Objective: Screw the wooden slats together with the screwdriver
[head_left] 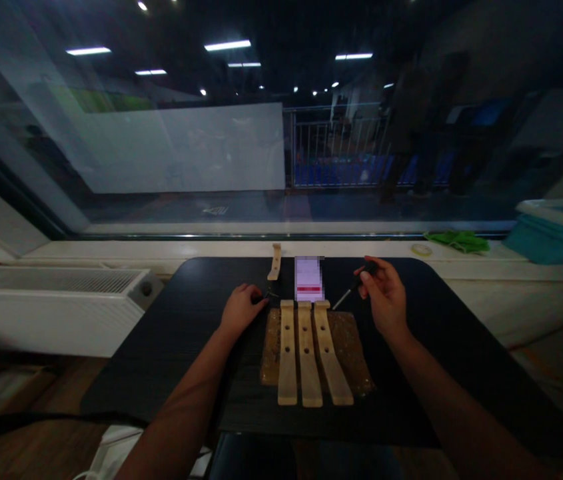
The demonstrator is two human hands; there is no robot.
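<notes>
The right hand is wrapped around a screwdriver slanting toward three wooden pieces on the table (side by side, presumably for easy reach), while the partly curled left hand may hold something, too dim to tell.

"What's the table like?"
"Black, with rounded far corners."
"And what lies on it?"
"A brown board near the middle, a pale rectangle, blurred, just beyond it, and one curved wooden piece by the far edge."
</notes>
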